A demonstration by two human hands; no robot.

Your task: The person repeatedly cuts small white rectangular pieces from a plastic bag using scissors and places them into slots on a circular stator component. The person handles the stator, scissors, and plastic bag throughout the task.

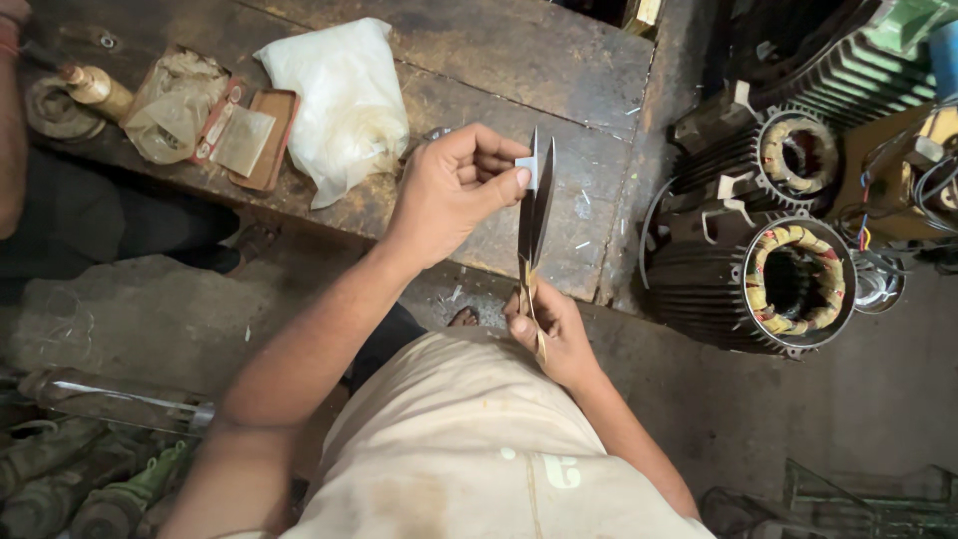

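White paper piece (526, 172) pinched in left hand (454, 190), right hand (551, 334) gripping open scissors (535, 215), white plastic bag (339, 100) on bench (519, 50)

Dull metal scissors (536, 205), rough wooden bench (559, 60)

white plastic bag (339, 100) | workbench, upper left || clear wrapper (175, 100) | just beside it

Person in pale cream shirt (469, 449), grubby, brownish stains across front, small white printed mark near middle. Both forearms bare, no sleeves showing. Left hand (454, 185), right hand (554, 334) bare, ungloved.
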